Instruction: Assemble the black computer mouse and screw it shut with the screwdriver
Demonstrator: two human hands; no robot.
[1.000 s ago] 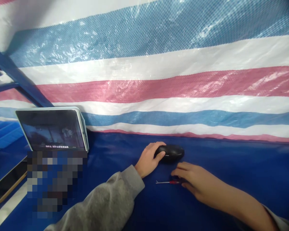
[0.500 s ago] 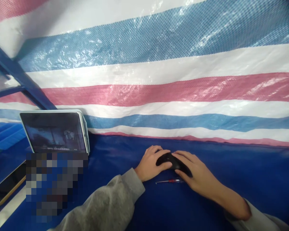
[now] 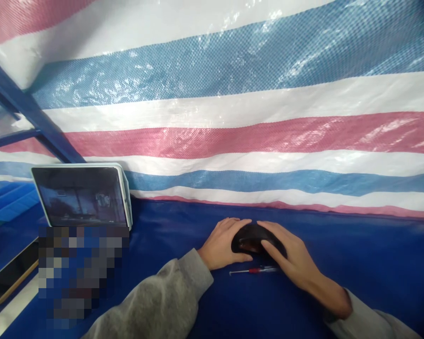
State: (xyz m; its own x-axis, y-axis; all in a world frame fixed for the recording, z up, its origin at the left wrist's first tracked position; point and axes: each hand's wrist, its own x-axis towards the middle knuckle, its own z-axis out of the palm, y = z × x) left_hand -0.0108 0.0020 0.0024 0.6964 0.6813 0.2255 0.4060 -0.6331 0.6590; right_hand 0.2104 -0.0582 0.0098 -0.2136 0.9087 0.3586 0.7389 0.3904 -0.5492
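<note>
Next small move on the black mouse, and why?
Probably lift it slightly with both hands: the left hand and right hand already hold opposite ends of the black mouse, and the screwdriver lies loose on the blue surface, in neither hand.

Along the back edge of the tabletop, the striped sheet stands like a wall, with a narrow bare strip between it and the black mouse. The left hand and right hand block the mouse's two ends. From the front edge, a gap runs between the forearms — up to the screwdriver, lying crosswise. Rightward is open; toward the back left corner the propped tablet obstructs.
</note>
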